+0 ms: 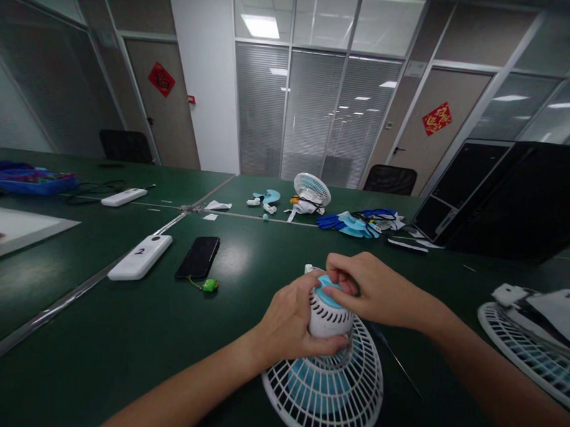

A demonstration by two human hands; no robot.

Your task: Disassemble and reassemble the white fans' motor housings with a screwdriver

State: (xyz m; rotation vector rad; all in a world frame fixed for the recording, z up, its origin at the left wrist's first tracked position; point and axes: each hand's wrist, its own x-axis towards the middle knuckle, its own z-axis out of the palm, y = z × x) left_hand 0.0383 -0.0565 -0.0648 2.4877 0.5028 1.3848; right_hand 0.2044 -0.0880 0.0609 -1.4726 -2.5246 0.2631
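A small white fan (323, 389) lies grille-down on the green table in front of me, its blue blades showing through the grille. My left hand (295, 320) is wrapped round the white motor housing at its back. On top of the housing sits a light blue cap (328, 291). My right hand (364, 285) has its fingers curled and pinched at this cap; whether something small is between the fingertips is hidden. A thin screwdriver-like rod (403, 369) lies on the table just right of the grille.
Another fan (537, 334) lies at the right edge, and one more fan (311, 192) stands farther back near loose blue blades (268, 197). Blue gloves (330, 222), a large black box (505, 196), a phone (198, 258), a white power bank (141, 257) and a blue tray (33, 182) are around the table.
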